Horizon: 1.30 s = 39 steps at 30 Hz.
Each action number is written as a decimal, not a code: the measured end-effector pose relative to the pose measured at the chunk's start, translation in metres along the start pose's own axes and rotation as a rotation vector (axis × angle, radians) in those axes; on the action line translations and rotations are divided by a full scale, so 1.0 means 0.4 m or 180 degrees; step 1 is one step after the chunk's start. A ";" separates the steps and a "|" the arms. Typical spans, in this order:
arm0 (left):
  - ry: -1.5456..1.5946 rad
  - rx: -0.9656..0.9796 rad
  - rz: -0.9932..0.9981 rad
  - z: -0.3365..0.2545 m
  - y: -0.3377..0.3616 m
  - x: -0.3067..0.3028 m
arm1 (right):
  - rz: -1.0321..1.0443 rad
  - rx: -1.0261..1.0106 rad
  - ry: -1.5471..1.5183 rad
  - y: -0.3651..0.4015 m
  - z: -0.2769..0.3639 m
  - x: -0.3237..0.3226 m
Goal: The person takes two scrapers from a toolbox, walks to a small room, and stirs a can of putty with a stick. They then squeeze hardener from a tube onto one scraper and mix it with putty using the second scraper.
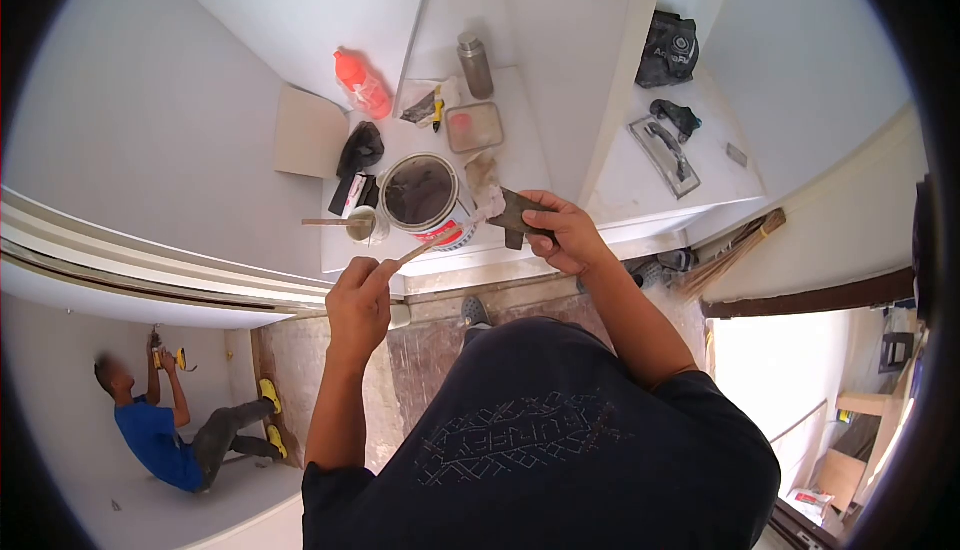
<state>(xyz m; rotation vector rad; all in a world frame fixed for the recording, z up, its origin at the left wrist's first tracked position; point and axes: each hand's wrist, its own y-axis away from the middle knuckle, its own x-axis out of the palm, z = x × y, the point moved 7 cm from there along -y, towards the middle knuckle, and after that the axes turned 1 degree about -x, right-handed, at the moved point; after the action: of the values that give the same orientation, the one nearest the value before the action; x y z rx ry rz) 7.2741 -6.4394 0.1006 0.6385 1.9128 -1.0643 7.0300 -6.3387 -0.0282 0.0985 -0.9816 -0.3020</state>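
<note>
My left hand (pixel 360 302) is closed around a thin wooden stick (pixel 428 247), which points up and right across the front of a paint can. In my right hand (pixel 562 234) is a dark flat scraper (pixel 514 214), gripped between thumb and fingers. A pale lump of putty (pixel 491 204) clings to the scraper's left edge, close to the stick's tip. Just behind both hands, the open paint can (pixel 463 236) stands on the white shelf, its inside dark grey. A small cup (pixel 362 233) with a flat stick laid across it stands at the can's left.
Farther back on the shelf are a red bottle (pixel 362 85), a metal flask (pixel 476 67) and a clear plastic tub (pixel 475 128). A trowel (pixel 665 157) and a black bag (pixel 668 50) lie beyond the divider. At lower left, a person in blue (pixel 160 442) holds a yellow drill.
</note>
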 end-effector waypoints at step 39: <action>0.0886 -0.1771 0.0059 0.317 0.084 0.149 | -0.0187 -0.0360 0.0643 -0.024 -0.020 -0.026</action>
<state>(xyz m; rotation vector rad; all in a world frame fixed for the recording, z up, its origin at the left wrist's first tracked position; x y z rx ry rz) 7.3213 -6.5292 -0.0016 0.4959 2.3040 -0.4022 7.0294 -6.3452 -0.0429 0.0536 -0.7608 -0.3932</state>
